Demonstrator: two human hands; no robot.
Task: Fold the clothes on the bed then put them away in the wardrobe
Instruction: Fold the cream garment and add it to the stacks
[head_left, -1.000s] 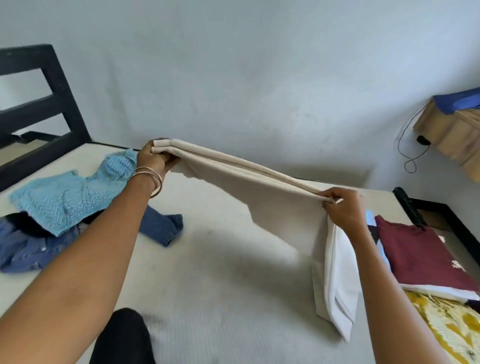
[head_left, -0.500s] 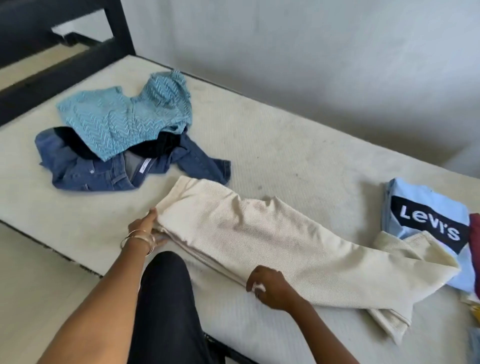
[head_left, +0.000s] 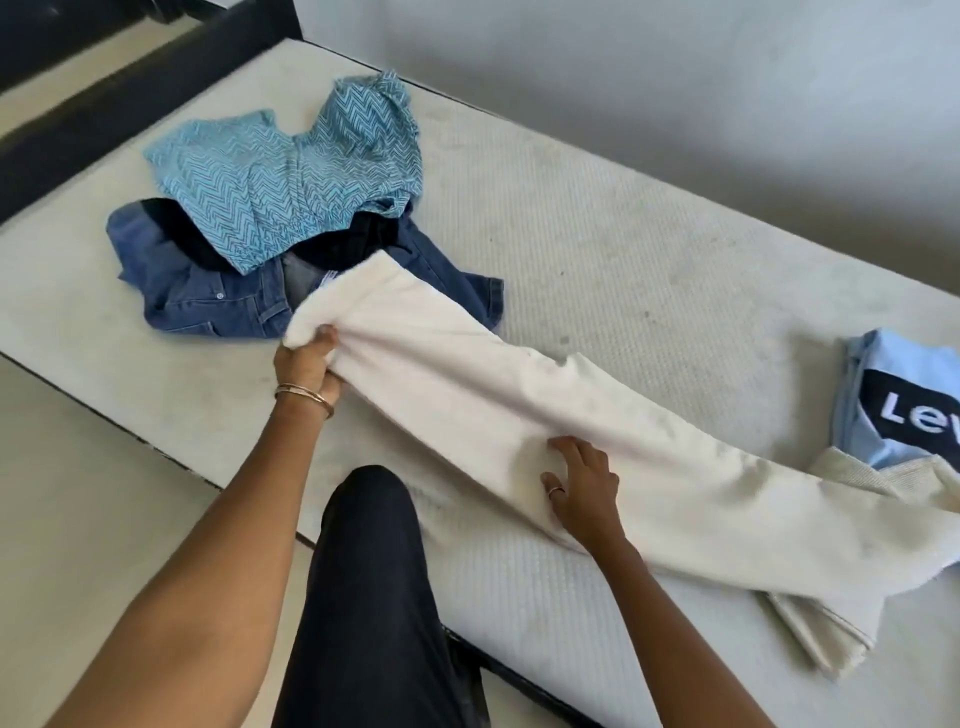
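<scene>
Lying long across the bed (head_left: 597, 218), cream pants (head_left: 519, 405), one end gripped and lifted by left hand (head_left: 306, 364) over jeans (head_left: 208, 291); right hand (head_left: 582, 480) flat, fingers spread on middle

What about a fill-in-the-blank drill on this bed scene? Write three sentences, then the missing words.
1. The left hand grips one end of the cream ____.
2. The right hand lies flat on the trousers, near their ____.
3. The teal top lies on the blue ____.

Missing words: trousers; middle; jeans
</scene>
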